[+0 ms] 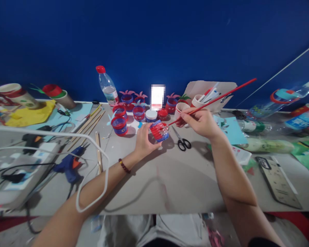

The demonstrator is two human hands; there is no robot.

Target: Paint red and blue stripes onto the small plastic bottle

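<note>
Near the middle of the table, my left hand [145, 143] grips a small cup [159, 131] painted red and blue, tilted on its side. My right hand [197, 120] holds a long red paintbrush [225, 95], its tip at the cup's painted wall. Just behind the cup stand a white-lidded jar [151, 116] and a small red pot [162, 114]. Several red and blue cups, some with leaf-shaped tops, are grouped behind and to the left, the nearest one [119, 125] having eyes on it.
Black-handled scissors [184, 144] lie right of the held cup. At left are a blue glue gun [70, 164], wooden sticks, a power strip [28, 171] and a white cable [106, 178] looping over my left forearm. A phone [278, 181] and bottles lie at right.
</note>
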